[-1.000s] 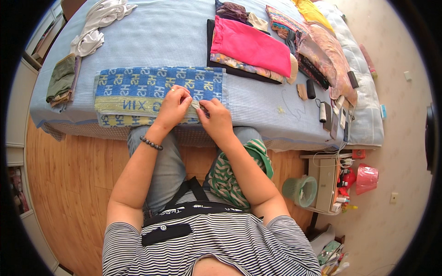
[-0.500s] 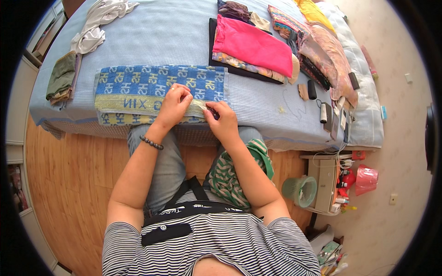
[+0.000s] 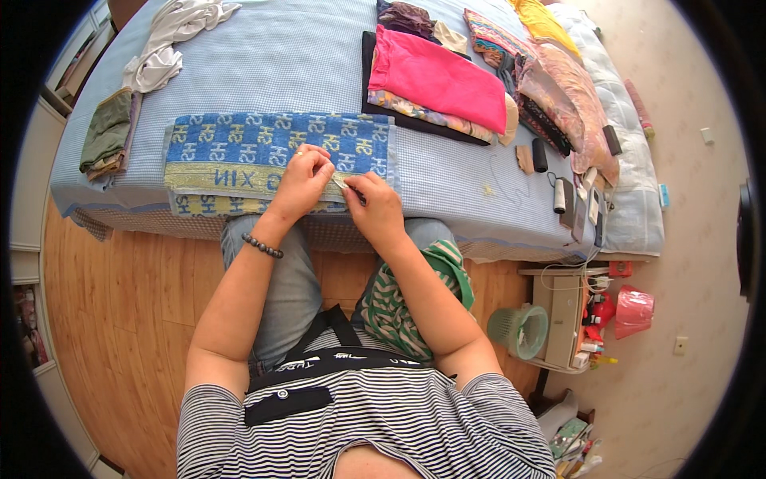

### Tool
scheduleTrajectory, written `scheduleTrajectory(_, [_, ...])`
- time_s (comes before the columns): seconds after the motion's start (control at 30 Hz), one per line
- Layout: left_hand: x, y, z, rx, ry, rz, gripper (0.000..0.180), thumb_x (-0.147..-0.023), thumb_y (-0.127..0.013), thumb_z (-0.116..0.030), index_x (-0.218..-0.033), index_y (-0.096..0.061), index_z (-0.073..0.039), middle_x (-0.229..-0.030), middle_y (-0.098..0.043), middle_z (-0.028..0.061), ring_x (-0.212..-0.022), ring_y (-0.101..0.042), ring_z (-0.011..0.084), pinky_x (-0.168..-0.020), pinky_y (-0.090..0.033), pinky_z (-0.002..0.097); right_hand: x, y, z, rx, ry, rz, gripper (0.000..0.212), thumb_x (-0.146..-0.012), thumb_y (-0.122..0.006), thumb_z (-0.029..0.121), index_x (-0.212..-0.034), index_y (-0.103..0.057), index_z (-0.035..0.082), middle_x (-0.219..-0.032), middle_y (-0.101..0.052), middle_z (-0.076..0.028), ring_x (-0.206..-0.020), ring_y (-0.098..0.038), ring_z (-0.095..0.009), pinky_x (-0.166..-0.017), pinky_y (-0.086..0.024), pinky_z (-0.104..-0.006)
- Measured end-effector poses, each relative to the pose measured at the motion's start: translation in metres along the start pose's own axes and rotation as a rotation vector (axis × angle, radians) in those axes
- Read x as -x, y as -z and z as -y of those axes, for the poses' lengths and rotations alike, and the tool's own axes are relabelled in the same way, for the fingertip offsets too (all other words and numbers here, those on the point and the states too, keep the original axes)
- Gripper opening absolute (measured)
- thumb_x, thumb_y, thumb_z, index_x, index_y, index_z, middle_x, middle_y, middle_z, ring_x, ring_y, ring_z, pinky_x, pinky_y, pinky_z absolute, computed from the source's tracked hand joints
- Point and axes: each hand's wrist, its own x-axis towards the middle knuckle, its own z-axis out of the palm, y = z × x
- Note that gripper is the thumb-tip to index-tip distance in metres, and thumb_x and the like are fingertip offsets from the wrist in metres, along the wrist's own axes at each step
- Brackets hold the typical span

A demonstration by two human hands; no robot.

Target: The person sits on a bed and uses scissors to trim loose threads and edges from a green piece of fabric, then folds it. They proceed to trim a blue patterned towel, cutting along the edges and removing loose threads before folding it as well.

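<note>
A folded towel (image 3: 211, 148), blue with a pale yellow band and woven lettering, lies flat along the near edge of the bed. Over its band, my left hand (image 3: 303, 182) is closed in a pinch; what its fingertips hold is too small to make out. Close on its right, my right hand (image 3: 375, 209) is closed too, fingers curled toward the left hand. A small pale sliver (image 3: 340, 184) shows between the two hands. Part of a small dark object (image 3: 361, 196) peeks out among the right fingers, its kind hidden.
Folded clothes with a pink piece (image 3: 435, 76) on top lie beyond the towel. Olive clothing (image 3: 108, 132) and a crumpled white garment (image 3: 159, 60) lie at left. Small dark items and phones (image 3: 568, 203) lie right. Green striped cloth (image 3: 415, 299) rests on my lap; a green bin (image 3: 519, 331) stands nearby.
My right hand has shifted slightly left and up, closer to the left hand. The pale bit between them looks smaller and nearer the left fingertips. The left hand and towel stay put.
</note>
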Motion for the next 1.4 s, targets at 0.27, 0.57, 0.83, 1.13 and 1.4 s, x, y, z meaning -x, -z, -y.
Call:
scheduleTrajectory(0.27, [0.007, 0.002, -0.016, 0.236, 0.129, 0.079, 0.016, -0.088, -0.060, -0.014, -0.083, -0.062, 0.001, -0.103, -0.055, 0.0070, -0.091, -0.051, 0.0137, -0.076, -0.041, 0.0264, -0.011, 0.017, 0.001, -0.684, -0.325, 0.108, 0.030, -0.077, -0.074, 0.014, -0.104, -0.065, 0.004, -0.063, -0.039, 0.006, -0.057, -0.035, -0.003, -0.051, -0.031, -0.0211])
scheduleTrajectory(0.57, [0.016, 0.006, -0.032, 0.492, 0.289, 0.136, 0.018, -0.091, -0.059, -0.015, -0.093, -0.067, 0.000, -0.102, -0.059, 0.0025, -0.090, -0.054, 0.0090, -0.078, -0.043, 0.0247, -0.012, 0.012, 0.006, -0.346, -0.022, -0.170, 0.011, -0.084, -0.067, 0.011, -0.082, -0.065, 0.000, -0.062, -0.052, 0.003, -0.057, -0.044, -0.006, -0.051, -0.036, -0.0244])
scheduleTrajectory(0.83, [0.018, 0.037, -0.013, 0.087, 0.133, 0.004, 0.013, -0.087, -0.058, -0.001, -0.098, -0.066, 0.002, -0.097, -0.059, 0.0028, -0.082, -0.055, 0.0084, -0.071, -0.045, 0.0231, -0.015, 0.119, -0.121, -0.088, -0.199, -0.471, 0.025, -0.084, -0.066, 0.016, -0.069, -0.059, -0.003, -0.059, -0.053, -0.005, -0.057, -0.046, -0.009, -0.051, -0.037, -0.0285])
scheduleTrajectory(1.13, [0.017, -0.006, -0.029, -0.352, -0.230, -0.054, 0.014, -0.077, -0.068, -0.007, -0.089, -0.066, -0.001, -0.087, -0.057, 0.0086, -0.077, -0.058, 0.0242, -0.068, -0.047, 0.0310, 0.007, 0.154, -0.149, 0.221, -0.307, -0.398, 0.023, -0.081, -0.070, 0.022, -0.091, -0.067, 0.001, -0.059, -0.053, -0.004, -0.051, -0.046, -0.014, -0.051, -0.040, -0.0308])
scheduleTrajectory(1.4, [0.007, 0.002, -0.016, -0.053, 0.183, -0.020, 0.007, -0.082, -0.066, -0.007, -0.080, -0.064, -0.001, -0.068, -0.061, 0.0018, -0.061, -0.057, 0.0106, -0.057, -0.046, 0.0252, -0.003, 0.075, -0.022, -0.155, -0.236, 0.074, 0.026, -0.086, -0.065, 0.021, -0.107, -0.061, 0.006, -0.067, -0.057, -0.005, -0.058, -0.050, -0.012, -0.055, -0.042, -0.0279])
